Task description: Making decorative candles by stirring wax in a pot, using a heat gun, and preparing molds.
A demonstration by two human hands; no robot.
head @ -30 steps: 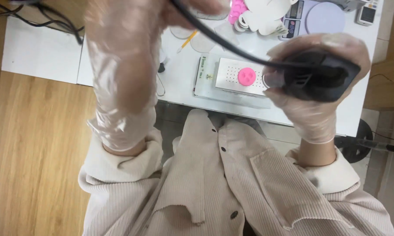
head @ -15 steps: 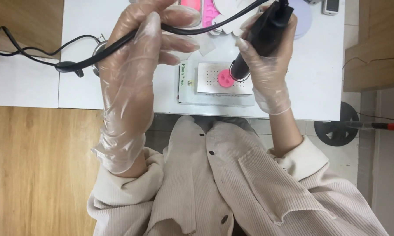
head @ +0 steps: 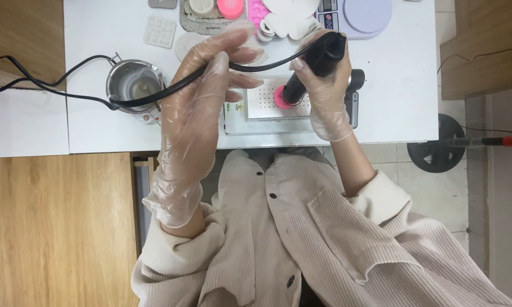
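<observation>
Wearing clear gloves, the person sits close to a white table (head: 97, 136), with a beige jacket (head: 301, 239) nearest the camera. The left hand (head: 202, 108) is raised above the table and its fingers are closed loosely on the black cord (head: 153, 95), keeping it off the work. The right hand (head: 324, 94) is clamped around a black heat tool (head: 318, 62), tilted, with the nozzle pointing down at the pink disc (head: 281, 98). This disc lies on a white perforated plate (head: 267, 105). I judge that the nozzle should stay just above the disc, not touching, and move slowly so heat spreads evenly. The cord hangs near the metal pot (head: 132, 84) on the left, so it is better to lift it clear. Farther back lie moulds (head: 159, 31) and a lilac scale (head: 367, 14).
</observation>
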